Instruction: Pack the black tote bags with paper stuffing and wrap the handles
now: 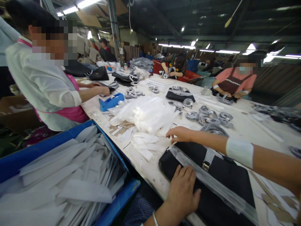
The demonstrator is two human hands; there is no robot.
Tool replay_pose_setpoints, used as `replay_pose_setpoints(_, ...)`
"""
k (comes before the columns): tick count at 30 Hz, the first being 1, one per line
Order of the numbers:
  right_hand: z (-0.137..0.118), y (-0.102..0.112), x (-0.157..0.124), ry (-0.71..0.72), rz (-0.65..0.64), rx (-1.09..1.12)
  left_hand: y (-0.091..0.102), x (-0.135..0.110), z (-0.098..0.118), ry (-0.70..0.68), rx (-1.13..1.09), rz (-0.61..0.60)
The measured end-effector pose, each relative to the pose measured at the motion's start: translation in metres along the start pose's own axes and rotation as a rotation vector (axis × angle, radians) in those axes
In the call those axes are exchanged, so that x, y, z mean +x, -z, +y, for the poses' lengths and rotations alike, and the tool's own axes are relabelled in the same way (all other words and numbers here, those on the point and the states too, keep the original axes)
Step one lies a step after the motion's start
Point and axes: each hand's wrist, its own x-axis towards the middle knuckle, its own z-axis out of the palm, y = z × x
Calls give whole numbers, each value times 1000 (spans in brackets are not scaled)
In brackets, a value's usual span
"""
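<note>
A black bag with a metal buckle lies on the white table in front of me, a clear plastic sleeve draped across it. My left hand rests flat on the bag's near left end, fingers spread. My right hand reaches across above the bag's far corner, fingers curled at the edge of the plastic sleeve, next to a pile of white paper strips. A white band wraps my right forearm.
A blue crate full of white strips stands at my left. Clear plastic bags, a blue tape dispenser, coiled grey straps and other black bags cover the table. Several other people work around it.
</note>
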Motion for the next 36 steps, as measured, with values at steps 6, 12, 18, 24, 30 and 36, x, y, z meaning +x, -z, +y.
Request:
replay_pose_setpoints(6,-16,-47,-38,-92,134,385,-4,-1,-1,3,-27,12)
replay_pose_setpoints(12,-3,-70,-19,-157,235,670,-7,-1,0,31,-26,22)
replay_pose_setpoints(18,-4,-88,-5,-287,387,771,-10,-3,2,34,49,17)
replay_pose_setpoints(24,-4,-72,-5,-366,451,806,-13,-4,2,-1,119,16)
replay_pose_setpoints(30,-20,-75,-4,-464,388,733,-15,-3,1,-8,142,23)
replay_pose_setpoints(36,-27,-65,12,-477,473,675,-13,-4,2,-26,170,13)
